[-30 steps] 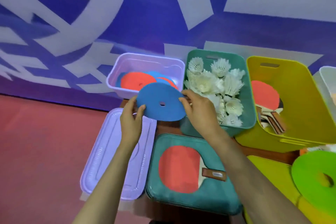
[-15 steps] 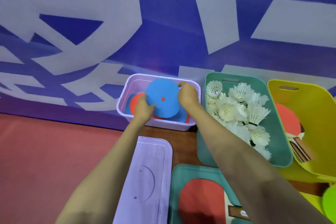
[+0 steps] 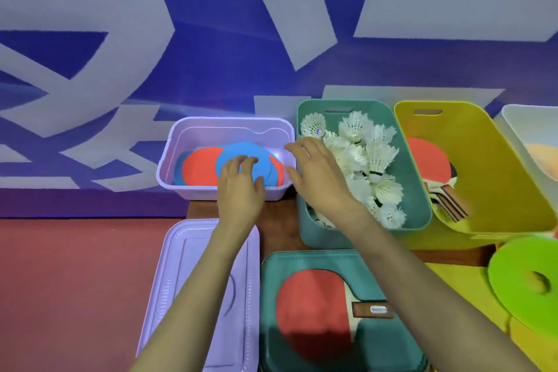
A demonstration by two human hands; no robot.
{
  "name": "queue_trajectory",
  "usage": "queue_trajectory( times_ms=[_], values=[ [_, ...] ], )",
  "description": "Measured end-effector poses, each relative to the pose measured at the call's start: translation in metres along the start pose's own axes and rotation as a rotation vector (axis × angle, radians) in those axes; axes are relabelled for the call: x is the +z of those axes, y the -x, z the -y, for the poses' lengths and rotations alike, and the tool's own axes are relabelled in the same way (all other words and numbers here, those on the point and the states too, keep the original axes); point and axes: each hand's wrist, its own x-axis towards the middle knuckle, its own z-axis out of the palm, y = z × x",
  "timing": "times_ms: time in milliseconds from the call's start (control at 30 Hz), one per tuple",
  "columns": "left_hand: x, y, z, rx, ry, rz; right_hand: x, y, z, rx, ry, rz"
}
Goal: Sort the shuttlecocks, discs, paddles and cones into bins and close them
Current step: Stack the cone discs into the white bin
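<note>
With your left grip (image 3: pixel 241 187) and right grip (image 3: pixel 317 178) both wide and empty, the blue disc (image 3: pixel 241 151) lies in the lilac bin (image 3: pixel 211 136) just under the left one; it looks thin, light and bendy, so pinch its rim.

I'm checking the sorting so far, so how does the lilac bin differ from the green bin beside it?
The lilac bin holds flat red and blue discs; the green bin holds white shuttlecocks. The lilac bin looks shorter front to back than the green bin. The left hand is over the lilac bin, the right hand over the green bin's left rim. Both stand uncovered.
</note>
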Motion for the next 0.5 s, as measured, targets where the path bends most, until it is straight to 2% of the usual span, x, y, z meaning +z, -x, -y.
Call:
queue_trajectory(
  times_ms=[67,167,333,500],
  values=[
    [0.001,0.015,-0.03,0.063,0.04,-0.021,-0.023,0.029,-0.018,0.019,0.017,-0.084],
    [0.014,0.039,-0.079,0.212,0.088,-0.035,-0.053,0.076,-0.052,0.141,0.036,-0.137],
    [0.059,0.082,-0.163,0.429,0.163,0.018,-0.098,0.149,-0.122,0.246,0.041,-0.238],
    [0.122,0.123,-0.238,0.527,0.161,0.108,-0.135,0.22,-0.209,0.345,0.058,-0.213]
  ],
)
